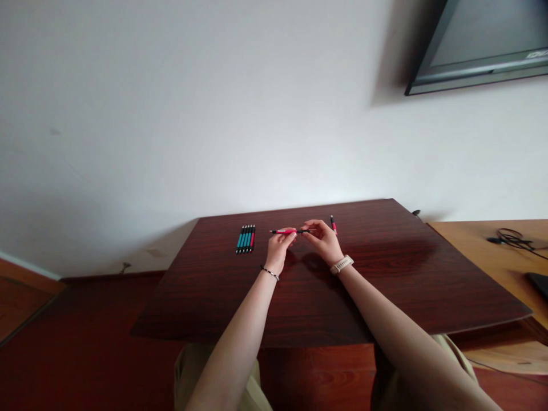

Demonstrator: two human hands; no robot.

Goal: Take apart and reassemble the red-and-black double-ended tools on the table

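Observation:
A red and black pen point(282, 232) is held level above the dark table, pinched between the thumb and fingers of my left hand point(279, 249). My right hand point(324, 238) closes its fingertips on the black end of that same pen; a thin pale sliver shows by these fingers, too small to name. To the left lies a tidy row of pens: several blue ones point(242, 240) side by side, with a red one point(252, 237) at the row's right edge. Just beyond my right hand another red and black pen point(333, 224) rests on the table, partly hidden by the hand.
The dark wooden table point(240, 302) stands against a white wall point(214, 103). A lighter wooden surface point(466, 240) adjoins on the right, bearing a coiled black cable point(511, 238) and a dark object point(538, 283). A television point(483, 45) hangs at the upper right.

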